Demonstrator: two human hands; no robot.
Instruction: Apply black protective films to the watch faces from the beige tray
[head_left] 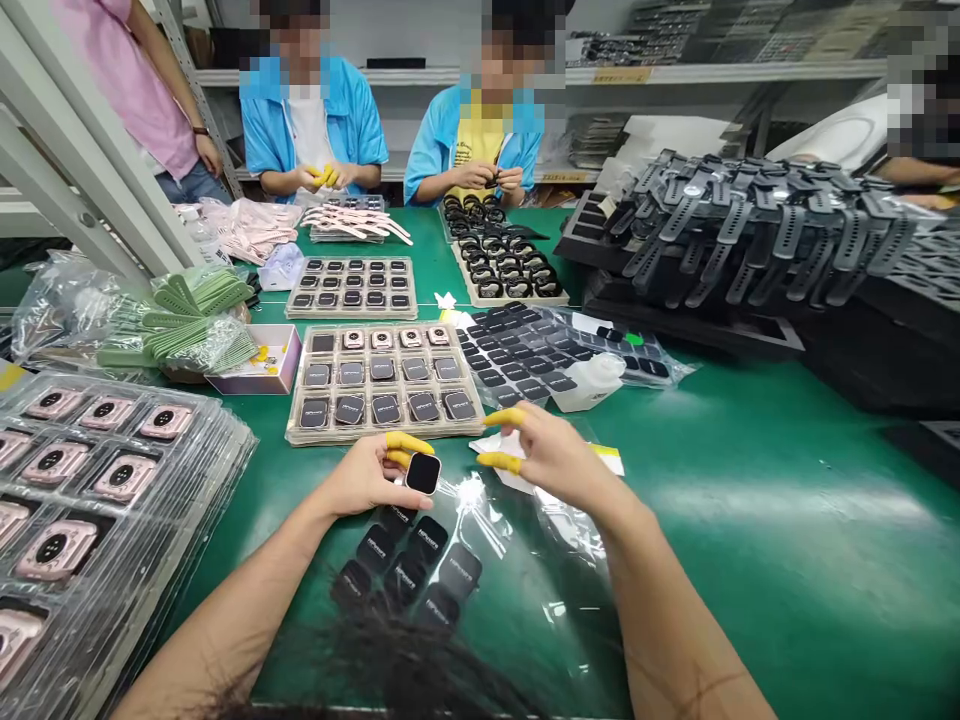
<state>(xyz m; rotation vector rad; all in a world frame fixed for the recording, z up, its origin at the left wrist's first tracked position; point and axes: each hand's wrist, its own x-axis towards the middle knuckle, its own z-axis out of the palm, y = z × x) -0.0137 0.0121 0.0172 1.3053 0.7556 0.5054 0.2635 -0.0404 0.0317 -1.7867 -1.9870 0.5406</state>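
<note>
Between the thumb and fingers of my left hand (367,478) is a smartwatch case (423,474), its black screen facing up toward me. My right hand (551,455) hovers to the right of it, thumb and forefinger spread apart with nothing visible between them. Both hands wear yellow finger cots. Below them a clear plastic sheet (517,610) carries several black screen stickers (405,575) with white lettering. Just beyond my hands stands a clear tray (390,434) of watch cases, most with lettered dark faces and several in the back row showing pink backs.
Stacked trays of pink watch cases (56,460) fill the left. Green straps (199,315) lie behind them. Black sticker sheets (517,350) and a white bottle (600,375) sit beyond my right hand. Grey straps (750,215) hang over black boxes. Two co-workers in blue sit opposite.
</note>
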